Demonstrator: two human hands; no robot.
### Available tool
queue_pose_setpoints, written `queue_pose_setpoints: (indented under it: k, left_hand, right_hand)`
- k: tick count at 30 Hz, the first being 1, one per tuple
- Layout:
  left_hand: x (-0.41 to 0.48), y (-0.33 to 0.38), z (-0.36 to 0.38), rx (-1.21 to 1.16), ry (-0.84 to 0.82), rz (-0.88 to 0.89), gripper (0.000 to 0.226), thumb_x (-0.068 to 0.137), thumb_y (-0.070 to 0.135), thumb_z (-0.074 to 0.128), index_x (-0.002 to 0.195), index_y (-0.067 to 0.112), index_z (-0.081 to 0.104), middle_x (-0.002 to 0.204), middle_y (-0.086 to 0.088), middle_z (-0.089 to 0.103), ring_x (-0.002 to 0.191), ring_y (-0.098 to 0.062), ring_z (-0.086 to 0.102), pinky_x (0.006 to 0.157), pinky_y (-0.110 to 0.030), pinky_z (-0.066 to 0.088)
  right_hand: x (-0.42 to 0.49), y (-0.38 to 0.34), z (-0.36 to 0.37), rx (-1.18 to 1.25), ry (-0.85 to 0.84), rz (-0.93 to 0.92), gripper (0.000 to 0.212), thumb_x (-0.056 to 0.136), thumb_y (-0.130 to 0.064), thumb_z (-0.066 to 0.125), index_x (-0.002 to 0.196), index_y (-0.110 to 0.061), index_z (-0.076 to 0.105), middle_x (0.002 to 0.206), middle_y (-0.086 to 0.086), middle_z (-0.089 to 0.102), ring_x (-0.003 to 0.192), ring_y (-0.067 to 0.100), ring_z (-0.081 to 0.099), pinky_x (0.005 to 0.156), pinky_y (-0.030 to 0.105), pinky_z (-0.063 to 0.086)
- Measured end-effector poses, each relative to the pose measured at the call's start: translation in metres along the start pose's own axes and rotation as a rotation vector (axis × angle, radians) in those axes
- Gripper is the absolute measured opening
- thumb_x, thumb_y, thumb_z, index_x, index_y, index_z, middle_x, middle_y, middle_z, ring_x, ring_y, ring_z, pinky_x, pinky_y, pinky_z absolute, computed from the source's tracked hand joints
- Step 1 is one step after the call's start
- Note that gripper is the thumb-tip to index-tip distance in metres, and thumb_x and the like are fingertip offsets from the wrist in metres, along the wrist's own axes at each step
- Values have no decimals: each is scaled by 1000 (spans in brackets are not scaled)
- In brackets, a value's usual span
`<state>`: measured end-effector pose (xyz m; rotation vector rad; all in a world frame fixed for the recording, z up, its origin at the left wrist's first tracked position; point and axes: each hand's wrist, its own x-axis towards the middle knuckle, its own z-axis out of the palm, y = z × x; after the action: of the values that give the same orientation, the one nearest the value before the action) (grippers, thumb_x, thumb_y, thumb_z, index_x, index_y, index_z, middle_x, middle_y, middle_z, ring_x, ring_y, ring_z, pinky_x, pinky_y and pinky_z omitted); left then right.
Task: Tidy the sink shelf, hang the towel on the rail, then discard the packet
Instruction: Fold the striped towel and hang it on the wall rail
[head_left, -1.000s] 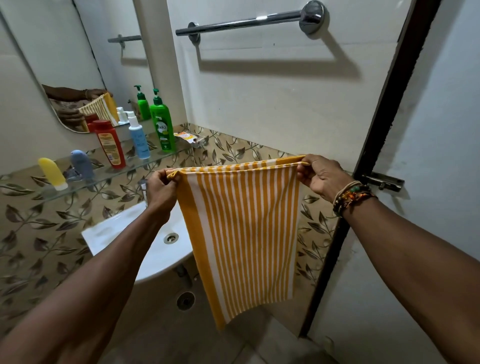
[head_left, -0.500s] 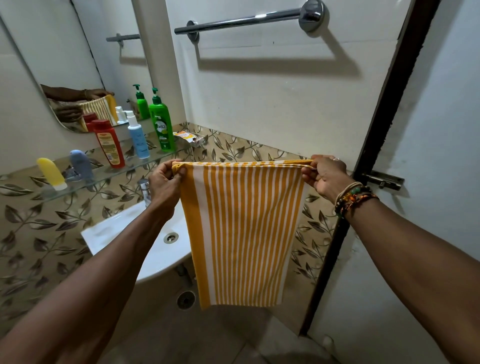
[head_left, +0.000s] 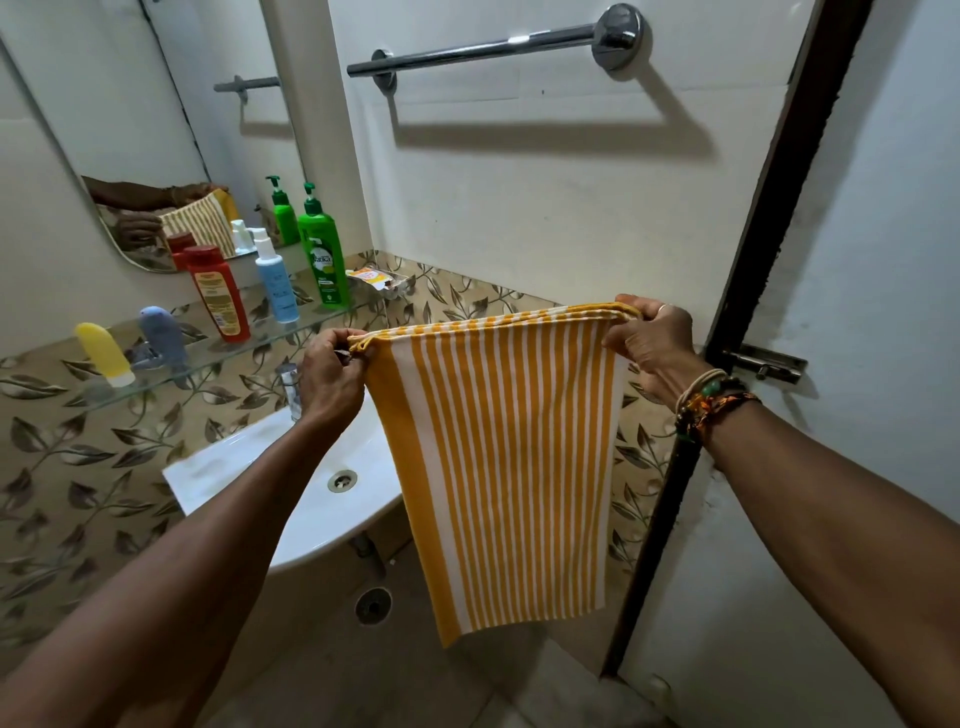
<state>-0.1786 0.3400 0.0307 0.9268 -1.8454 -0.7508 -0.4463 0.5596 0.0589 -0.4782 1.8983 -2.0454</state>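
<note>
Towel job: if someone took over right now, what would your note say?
Left hand pinches one top corner of the towel; right hand grips the other.
Towel hangs spread out below the rail, not on it.
Bottles stand upright on the shelf, so tidying looks done.
Left: drape towel over rail, then bin the packet lying at the shelf's right end.

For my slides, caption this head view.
Left hand and right hand hold a yellow-and-white striped towel by its top corners below the chrome wall rail.
</note>
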Motion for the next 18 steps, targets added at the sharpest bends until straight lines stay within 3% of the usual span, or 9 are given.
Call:
queue_pose_setpoints:
  k: [3, 7, 11, 14, 16, 18]
  left_hand:
    - [-1, -2, 0, 22, -12, -20, 20, 94, 13, 62, 113, 8, 59, 109, -16, 63, 100, -30, 62, 83, -48, 57]
    - [-2, -5, 0, 48, -44, -25, 20, 95, 11, 60, 114, 6, 57, 108, -16, 64, 100, -31, 63, 83, -48, 57]
    - [-3, -3, 3, -89, -111, -142, 14, 96, 4, 56, 107, 12, 53, 105, -17, 65, 91, -29, 66, 64, -33, 56]
    - [-1, -1, 2, -10, -130, -51, 26, 87, -10, 59, 100, 12, 54, 101, -17, 64, 90, -31, 67, 69, -39, 60]
    - [0, 1, 1, 23, -117, -3, 30, 83, -13, 63, 99, 12, 57, 100, -16, 64, 92, -31, 67, 76, -45, 60]
    - [1, 3, 4, 86, -79, 30, 33, 82, -12, 63, 105, 11, 60, 102, -14, 67, 92, -29, 67, 76, -48, 59]
  right_hand:
    - [0, 7, -2, -230, 55, -159, 45, 74, 12, 73, 111, -14, 70, 100, -3, 69, 92, 12, 66, 80, 26, 58]
    - [2, 14, -2, -283, 149, -197, 29, 85, 3, 67, 102, -19, 73, 94, -5, 70, 92, 11, 67, 73, 20, 54]
    - [1, 18, -1, -318, 171, -197, 25, 88, -2, 66, 95, -25, 70, 88, -8, 68, 90, 13, 67, 77, 27, 58]
    - [1, 19, -5, -364, 240, -195, 16, 89, -11, 68, 102, -20, 69, 96, 1, 72, 89, 19, 70, 79, 36, 60]
    - [-1, 19, -7, -336, 251, -187, 3, 93, -22, 66, 94, -23, 64, 90, 7, 74, 76, 19, 71, 70, 37, 61]
    - [-2, 18, -7, -288, 231, -173, 15, 96, -28, 61, 83, -30, 53, 77, 8, 74, 56, 15, 69, 51, 30, 56]
